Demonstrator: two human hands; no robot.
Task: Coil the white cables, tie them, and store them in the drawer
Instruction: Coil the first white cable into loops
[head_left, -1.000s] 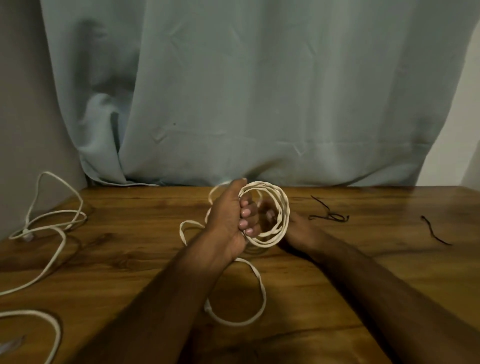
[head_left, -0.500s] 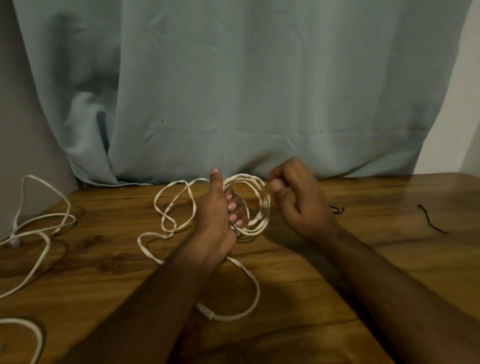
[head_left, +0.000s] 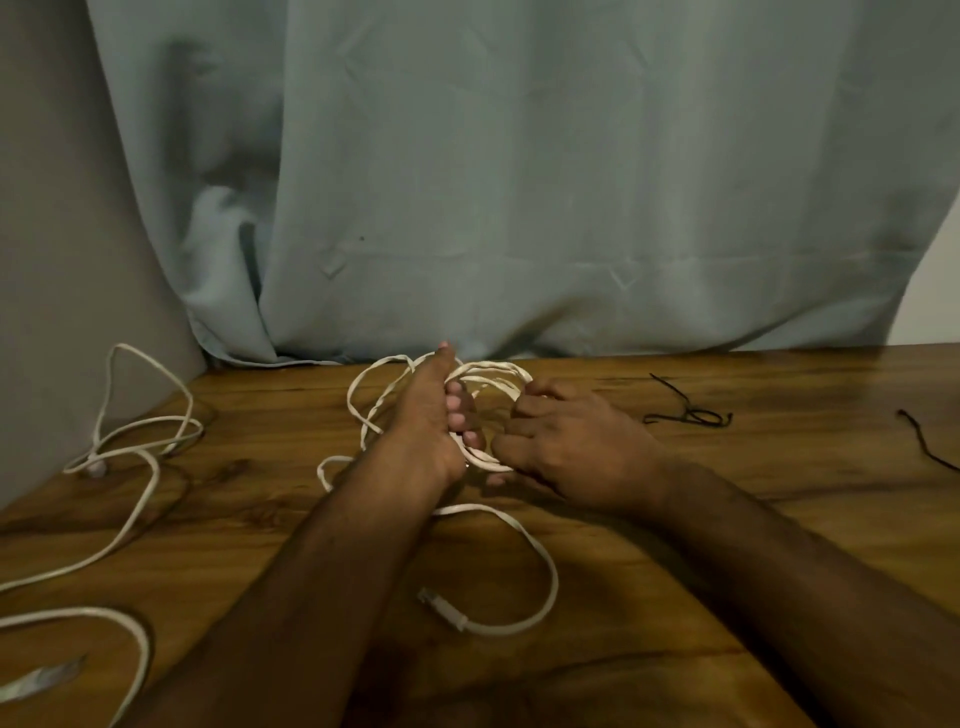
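Wooden desk (head_left: 675, 597) sitting against a pale blue-grey curtain (head_left: 519, 182), with a grey wall (head_left: 62, 260) showing at the left. I'm holding the coil of white cable (head_left: 498, 370) near the middle of the desk's far edge, just in front of the curtain hem. My left hand (head_left: 428, 421) is gripping the coil's left side, fingers curled through the loops, thumb pointing up along the top. My right hand (head_left: 566, 447) is lying over the coil's right and near side, fingers bent down onto the strands; cannot tell whether they are really pinching the cable or only pressing on it. Loose turns of the same cable are spilling out to the left of my left hand, and its tail is running under my left forearm, looping toward the desk's near edge and ending in a white plug (head_left: 441, 608) lying flat on the wood. A second white cable (head_left: 140, 447) is lying tangled at the desk's left edge, trailing down to the near-left corner. Two black ties are lying toward the right: the nearer black tie (head_left: 685, 413) just right of my right hand, the other black tie (head_left: 922, 441) at the right edge.
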